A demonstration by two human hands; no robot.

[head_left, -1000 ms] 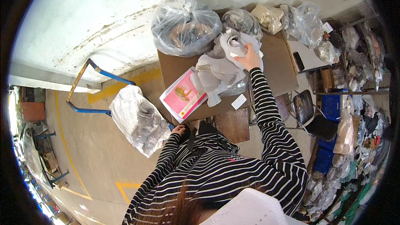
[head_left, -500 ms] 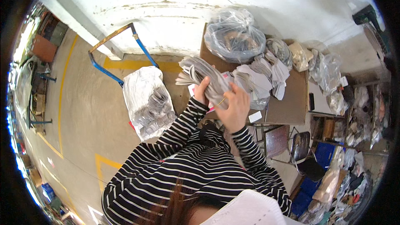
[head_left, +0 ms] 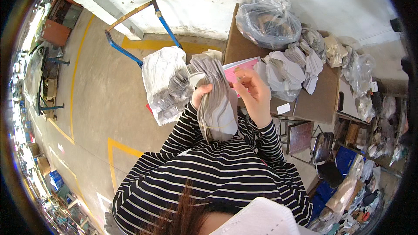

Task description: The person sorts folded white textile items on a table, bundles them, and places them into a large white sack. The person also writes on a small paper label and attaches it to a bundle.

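In front of my chest, my left hand [head_left: 203, 95] grips a thick bundle of flat grey-white cut pieces [head_left: 216, 109], its thumb pressed over the near side. A thin band circles the bundle's lower end, and the upper end fans out. Just right of it is my right hand [head_left: 255, 95], fingers bent and thumb and forefinger drawn together near the bundle's edge; what they pinch, if anything, is too small to make out. Behind that hand a pink sheet or booklet [head_left: 244, 67] lies on the brown table [head_left: 315, 104]. More stacked pale pieces [head_left: 285, 70] lie on the table farther right.
On the left, a trolley with a blue handle frame [head_left: 167, 30] bears a white sack [head_left: 163, 65] with grey bundles [head_left: 176, 91] on it. Clear plastic bags [head_left: 269, 21] stand along the wall. Chairs [head_left: 324, 154] are at the right, near blue crates [head_left: 320, 198].
The bundle has swung more upright and come closer to my chest. My right hand has let go of its banded end and moved up beside its right edge. The view has shifted slightly.
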